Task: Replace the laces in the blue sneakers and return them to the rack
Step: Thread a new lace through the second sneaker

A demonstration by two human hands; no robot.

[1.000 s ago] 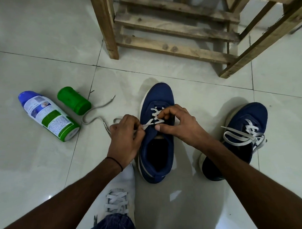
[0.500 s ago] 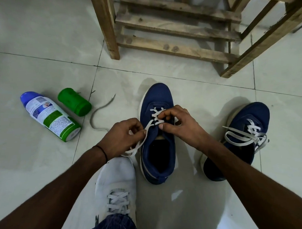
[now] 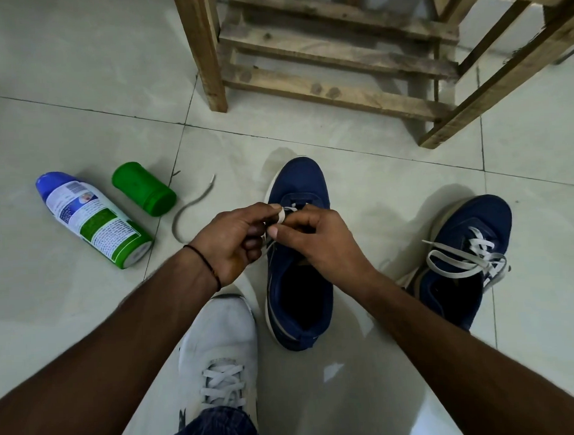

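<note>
Grip: left hand [image 3: 234, 242] and right hand [image 3: 319, 248] both pinch the white lace [image 3: 280, 216], fingers curled, just above the blue sneaker [image 3: 297, 181] on the floor [image 3: 79, 94]. Lace judged light, limp, slippery; best held near its tip. Second sneaker [image 3: 468, 240] sits right of grip; rack [image 3: 339, 69] beyond.

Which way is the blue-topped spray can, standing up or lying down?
Lying down. The spray can rests on its side on the floor, its round base facing the camera and its blue top pointing away.
</note>
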